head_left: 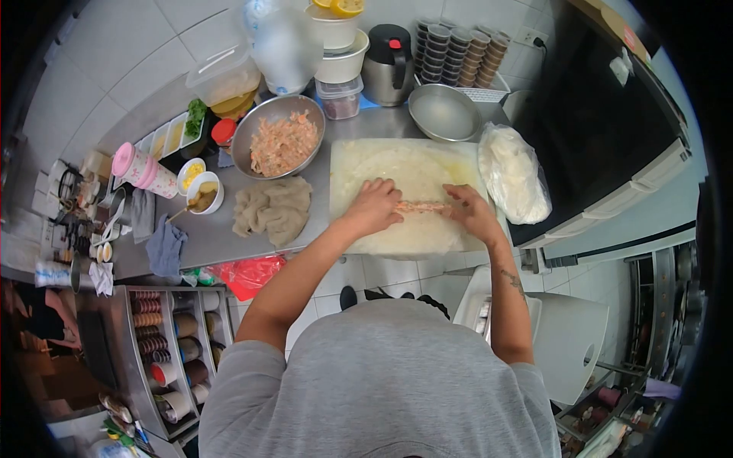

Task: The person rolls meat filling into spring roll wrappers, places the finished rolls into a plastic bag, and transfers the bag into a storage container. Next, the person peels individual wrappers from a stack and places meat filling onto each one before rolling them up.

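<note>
A pale, thin round wrapper sheet [416, 237] lies on a whitish cutting board [339, 153] in front of me. Across its middle runs a narrow strip of orange-pink chopped filling [422, 207]. My left hand [374, 208] rests on the sheet with its bent fingers and thumb around the strip's left end. At the right end, my right hand [472, 211] curls its fingers and thumb about the filling. The strip's ends are partly hidden by my hands. More of this mixture [284, 143] fills a metal bowl [243, 153] at the back left.
A plastic bag of pale sheets [513, 175] touches the board's right side. Behind stand a metal pan [445, 113], a steel jug [388, 69] and stacked sauce cups [450, 57]. A crumpled beige cloth [272, 210] and a small white bowl [206, 192] are left.
</note>
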Demonstrator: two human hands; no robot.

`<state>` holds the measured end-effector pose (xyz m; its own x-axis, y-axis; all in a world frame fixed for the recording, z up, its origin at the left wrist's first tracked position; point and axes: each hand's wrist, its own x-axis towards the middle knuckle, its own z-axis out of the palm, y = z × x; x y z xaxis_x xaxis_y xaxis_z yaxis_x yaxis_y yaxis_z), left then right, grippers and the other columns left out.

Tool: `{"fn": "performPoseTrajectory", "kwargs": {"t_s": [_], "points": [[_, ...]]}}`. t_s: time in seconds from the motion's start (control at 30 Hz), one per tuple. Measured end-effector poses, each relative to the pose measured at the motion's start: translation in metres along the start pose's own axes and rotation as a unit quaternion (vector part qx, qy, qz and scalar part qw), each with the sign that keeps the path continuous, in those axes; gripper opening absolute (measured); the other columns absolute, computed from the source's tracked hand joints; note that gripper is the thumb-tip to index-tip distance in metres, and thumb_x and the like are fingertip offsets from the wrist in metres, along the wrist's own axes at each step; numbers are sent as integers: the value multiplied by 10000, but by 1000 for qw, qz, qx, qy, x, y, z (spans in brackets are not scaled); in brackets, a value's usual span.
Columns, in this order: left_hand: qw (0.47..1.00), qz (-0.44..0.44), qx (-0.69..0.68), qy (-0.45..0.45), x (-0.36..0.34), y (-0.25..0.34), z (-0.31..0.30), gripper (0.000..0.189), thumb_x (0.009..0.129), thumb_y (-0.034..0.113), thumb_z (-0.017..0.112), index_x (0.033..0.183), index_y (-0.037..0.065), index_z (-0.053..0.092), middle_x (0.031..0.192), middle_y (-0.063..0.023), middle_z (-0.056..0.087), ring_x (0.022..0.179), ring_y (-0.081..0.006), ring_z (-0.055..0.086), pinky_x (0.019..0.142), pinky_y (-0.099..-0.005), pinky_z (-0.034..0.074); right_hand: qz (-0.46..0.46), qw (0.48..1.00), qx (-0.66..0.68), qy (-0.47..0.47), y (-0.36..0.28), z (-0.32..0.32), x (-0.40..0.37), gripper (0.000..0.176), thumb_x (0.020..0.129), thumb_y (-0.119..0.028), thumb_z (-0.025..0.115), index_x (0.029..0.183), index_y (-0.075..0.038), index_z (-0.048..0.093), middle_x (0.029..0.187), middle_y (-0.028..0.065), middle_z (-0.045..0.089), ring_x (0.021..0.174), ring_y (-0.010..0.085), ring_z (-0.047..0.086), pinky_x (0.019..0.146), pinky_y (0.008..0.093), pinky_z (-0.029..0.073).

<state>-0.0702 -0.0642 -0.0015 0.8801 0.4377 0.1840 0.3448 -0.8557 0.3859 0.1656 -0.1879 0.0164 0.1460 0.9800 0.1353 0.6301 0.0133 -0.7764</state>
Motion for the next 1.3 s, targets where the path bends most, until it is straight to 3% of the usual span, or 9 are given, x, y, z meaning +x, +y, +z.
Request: {"fn": "performPoseTrajectory", "kwargs": {"t_s": [0.07,0.2,0.37,0.47,0.57,0.7,0.97,1.07,1.3], "points": [[999,28,37,7,15,7,24,382,753,203,711,1073,21,608,1039,-120,538,1035,-294,497,884,-401,376,-79,994,-72,1,0,4,-6,468,703,-24,737,1159,-66,640,998,90,613,954,263,573,869,335,450],[998,36,60,-8,33,24,36,332,760,117,671,1063,4,598,1055,-127,529,1034,-288,501,878,-391,379,-77,991,-111,-2,22,14,-4,512,660,-48,773,1156,-83,648,1000,99,610,947,298,562,865,366,456],[1000,-1,-5,26,23,28,21,407,747,161,703,1113,30,583,1070,-117,530,1067,-292,483,896,-403,362,-48,997,-49,20,1,12,-7,470,683,-94,775,1139,-82,663,1018,106,623,970,298,564,845,377,466],[998,-57,-2,11,4,16,1,469,727,210,738,1139,49,583,1092,-106,530,1087,-291,472,908,-407,350,-105,985,-132,30,-2,17,-6,490,744,-133,748,1213,-74,617,1118,134,602,1007,315,566,889,380,450],[996,-93,-2,4,-17,0,-10,520,706,246,767,1159,66,586,1113,-98,528,1096,-290,470,916,-405,348,-149,974,-164,33,-2,36,2,576,735,-206,757,1270,-90,576,1142,128,601,1039,299,554,915,394,424],[993,-118,-4,8,-35,-15,-19,540,696,258,779,1171,82,592,1131,-94,526,1103,-295,475,929,-405,350,-153,977,-147,-2,-23,58,13,609,747,-231,746,1304,-92,543,1165,117,591,1085,299,532,953,404,391],[993,-74,-50,71,-41,-29,-8,417,713,168,760,1091,65,620,1077,-91,545,1060,-299,504,902,-403,402,-204,972,-119,6,-35,98,30,576,739,-209,744,1274,-93,563,1104,121,599,1031,303,539,922,401,407],[990,-76,-87,78,-45,-39,-10,336,721,107,743,1038,65,641,1018,-91,560,1020,-298,515,882,-382,419,-171,974,-131,-70,-22,109,36,558,742,-199,744,1259,-82,570,1070,119,602,1009,305,541,905,409,415],[984,-60,-132,107,-54,-49,-12,289,724,56,729,1004,64,659,983,-89,563,990,-300,519,876,-364,426,-168,977,-128,3,-56,82,12,643,732,-143,733,1331,-104,503,1159,136,557,1059,326,514,925,417,408]]}}
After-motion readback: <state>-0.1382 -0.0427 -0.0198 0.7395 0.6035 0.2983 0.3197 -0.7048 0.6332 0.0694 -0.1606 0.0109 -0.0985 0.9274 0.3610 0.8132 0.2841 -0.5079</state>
